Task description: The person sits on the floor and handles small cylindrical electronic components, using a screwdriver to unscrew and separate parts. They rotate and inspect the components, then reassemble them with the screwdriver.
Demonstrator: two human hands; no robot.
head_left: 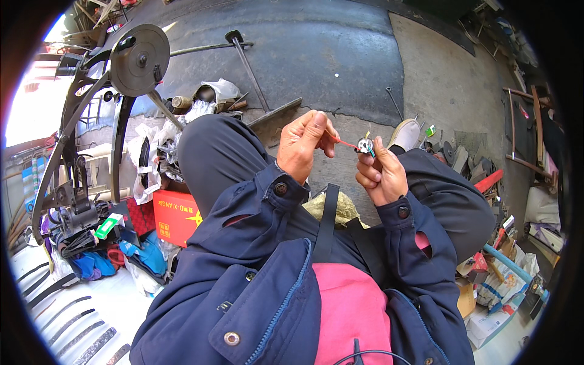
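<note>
My right hand (380,173) grips a small round metal part (365,145) with coloured wires coming out of it. My left hand (306,146) pinches a thin red wire (345,143) that runs from that part, pulling it out to the left. Both hands are raised above my knees, and I sit in a dark blue jacket and dark trousers. My right shoe (404,132) shows just beyond the hands on the concrete ground.
A large black machine frame with a round disc (140,59) stands at the left. A red cardboard box (175,217) and plastic bags lie beside my left leg. Long metal rods (249,64) lie ahead. Scrap parts and boxes (486,182) are piled at the right.
</note>
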